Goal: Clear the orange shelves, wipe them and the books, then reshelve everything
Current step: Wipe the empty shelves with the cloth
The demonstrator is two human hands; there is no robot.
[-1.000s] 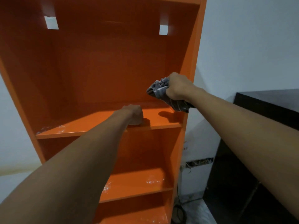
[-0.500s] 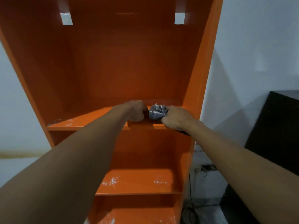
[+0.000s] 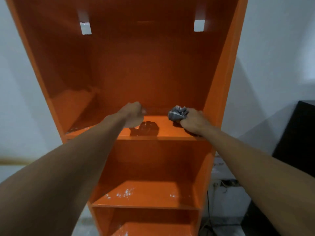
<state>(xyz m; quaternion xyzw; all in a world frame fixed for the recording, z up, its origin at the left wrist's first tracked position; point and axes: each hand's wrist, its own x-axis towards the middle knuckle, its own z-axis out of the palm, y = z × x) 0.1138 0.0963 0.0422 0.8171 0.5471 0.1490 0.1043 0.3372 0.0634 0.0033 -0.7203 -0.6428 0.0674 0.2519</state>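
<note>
The orange bookcase (image 3: 219,92) fills the head view with no books on its boards. My right hand (image 3: 194,122) is closed around a bunched grey cloth (image 3: 177,113) and presses it on the right side of the upper shelf board (image 3: 163,128). My left hand (image 3: 133,114) is a closed fist resting on the same board near its middle, and what it may hold is hidden. White dust specks lie on the board's left front corner (image 3: 78,129) and on the lower shelf board (image 3: 126,193).
A white wall (image 3: 276,65) stands behind and to the right of the bookcase. Dark furniture (image 3: 296,142) sits at the right edge. Cables and a socket strip (image 3: 223,183) lie low against the wall, right of the bookcase.
My right hand came down from mid-air onto the upper board with the cloth, then slid right, away from my left fist. The camera tilted so more of the bookcase shows.
</note>
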